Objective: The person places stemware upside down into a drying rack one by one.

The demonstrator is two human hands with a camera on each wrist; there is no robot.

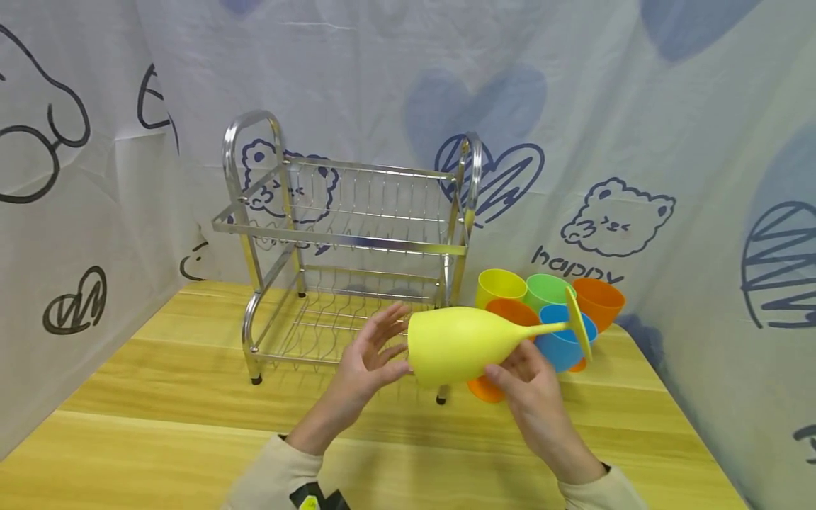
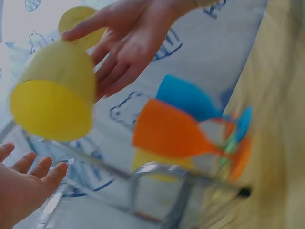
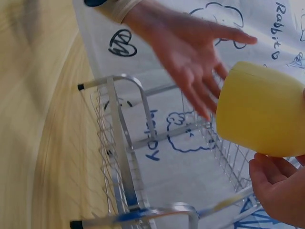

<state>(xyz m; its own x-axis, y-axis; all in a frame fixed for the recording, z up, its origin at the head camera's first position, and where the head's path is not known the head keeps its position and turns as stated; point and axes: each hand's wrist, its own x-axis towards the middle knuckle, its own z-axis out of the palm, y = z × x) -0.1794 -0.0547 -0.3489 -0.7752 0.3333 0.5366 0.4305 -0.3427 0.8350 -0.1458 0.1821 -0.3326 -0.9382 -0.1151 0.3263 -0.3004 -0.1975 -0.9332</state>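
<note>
A yellow plastic goblet point(image 1: 459, 343) lies sideways in the air above the table, its mouth toward the left and its stem and round foot toward the right. My right hand point(image 1: 532, 393) holds it near the stem end of the bowl, thumb on the near side and fingers underneath. My left hand point(image 1: 363, 361) is by the mouth with its fingers spread and nothing gripped. In the left wrist view a gap shows between the left hand point(image 2: 28, 186) and the goblet's rim point(image 2: 52, 109). The right wrist view shows the right fingers point(image 3: 274, 174) against the bowl's underside.
A two-tier metal dish rack point(image 1: 347, 244) stands behind the hands on the wooden table point(image 1: 159, 439). Right of it several goblets stand close together: yellow point(image 1: 500, 283), green point(image 1: 548, 285), blue point(image 1: 557, 350) and orange point(image 1: 599, 297). Printed white cloth point(image 1: 382, 71) surrounds the back and sides.
</note>
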